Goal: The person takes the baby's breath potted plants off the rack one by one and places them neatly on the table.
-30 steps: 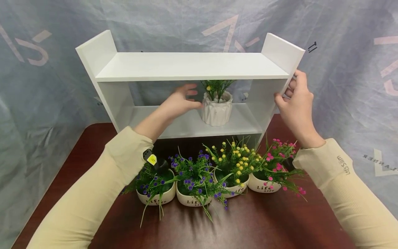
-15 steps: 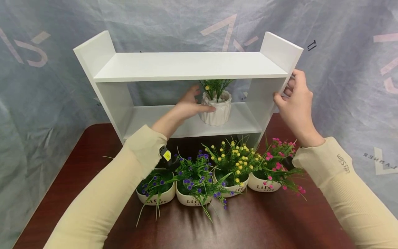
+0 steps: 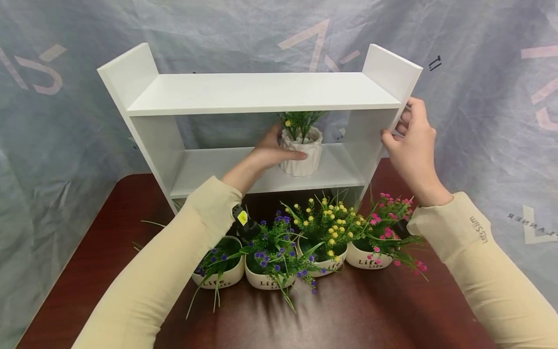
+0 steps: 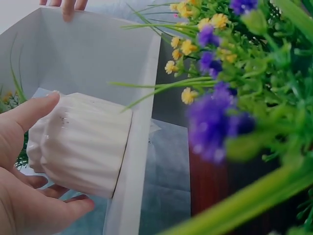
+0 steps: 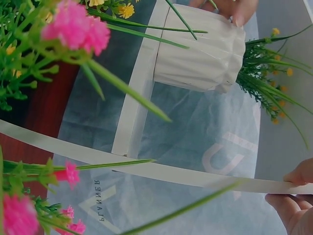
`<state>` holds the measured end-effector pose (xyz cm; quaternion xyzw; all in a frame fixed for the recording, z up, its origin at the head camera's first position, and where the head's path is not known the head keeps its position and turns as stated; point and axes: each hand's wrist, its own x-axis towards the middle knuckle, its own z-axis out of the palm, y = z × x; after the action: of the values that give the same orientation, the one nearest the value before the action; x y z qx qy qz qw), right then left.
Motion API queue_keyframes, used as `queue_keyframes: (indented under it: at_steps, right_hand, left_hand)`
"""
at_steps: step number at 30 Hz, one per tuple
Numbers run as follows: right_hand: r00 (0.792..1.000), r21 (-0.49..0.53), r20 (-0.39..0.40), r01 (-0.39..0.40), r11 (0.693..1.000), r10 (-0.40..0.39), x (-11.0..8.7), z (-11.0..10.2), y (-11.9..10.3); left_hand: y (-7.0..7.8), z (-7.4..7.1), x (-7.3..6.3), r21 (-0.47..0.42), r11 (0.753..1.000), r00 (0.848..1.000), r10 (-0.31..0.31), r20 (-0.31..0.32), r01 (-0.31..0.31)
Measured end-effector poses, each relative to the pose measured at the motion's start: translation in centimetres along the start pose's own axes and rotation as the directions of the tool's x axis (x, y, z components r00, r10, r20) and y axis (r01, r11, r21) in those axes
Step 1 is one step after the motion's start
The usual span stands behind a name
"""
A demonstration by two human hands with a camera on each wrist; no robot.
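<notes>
On the middle board of the white shelf (image 3: 261, 93) stands a white fluted flowerpot (image 3: 308, 165) with a yellow-flowered plant, its top hidden behind the upper board. My left hand (image 3: 272, 150) holds this pot from its left side, thumb across the front and fingers around the back. In the left wrist view the flowerpot (image 4: 93, 147) has its base against the board. My right hand (image 3: 411, 140) grips the front edge of the shelf's right side panel, thumb inside and fingers outside, as the right wrist view shows with the side panel (image 5: 195, 180) between them.
Oval cream pots stand in a row on the dark red table (image 3: 331, 320) before the shelf: purple flowers (image 3: 279, 237) to the left, yellow flowers (image 3: 333, 223), then pink flowers (image 3: 388, 228). A grey cloth backdrop (image 3: 244, 34) hangs behind.
My left hand has moved right, from beside the white flowerpot to a grip around it. The right hand keeps its hold on the shelf's side panel.
</notes>
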<state>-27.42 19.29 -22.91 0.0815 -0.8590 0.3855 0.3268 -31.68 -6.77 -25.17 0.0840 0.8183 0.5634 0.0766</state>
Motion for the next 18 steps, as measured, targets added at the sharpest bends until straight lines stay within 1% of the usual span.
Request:
queue_keyframes:
  at_steps: [3, 5, 15, 18]
  right_hand:
    - [1.000, 0.010, -0.001, -0.004, 1.000, 0.004, 0.0, 0.1, -0.1]
    - [1.000, 0.016, 0.001, -0.006, 1.000, 0.006, 0.0, 0.2, -0.1]
    - [1.000, 0.023, 0.000, -0.004, 1.000, 0.004, -0.1, 0.4, -0.3]
    - [1.000, 0.021, 0.004, -0.003, 1.000, 0.003, -0.2, 0.4, -0.3]
  left_hand:
    - [-0.1, 0.2, 0.0, -0.014, 1.000, 1.000, -0.015, -0.002, 0.015]
    - [-0.2, 0.3, 0.0, -0.022, 1.000, 1.000, -0.013, -0.006, 0.013]
    - [-0.8, 0.6, 0.2, -0.019, 1.000, 0.999, 0.019, -0.037, -0.020]
    - [-1.2, 0.7, 0.3, -0.016, 1.000, 0.999, 0.016, -0.045, -0.017]
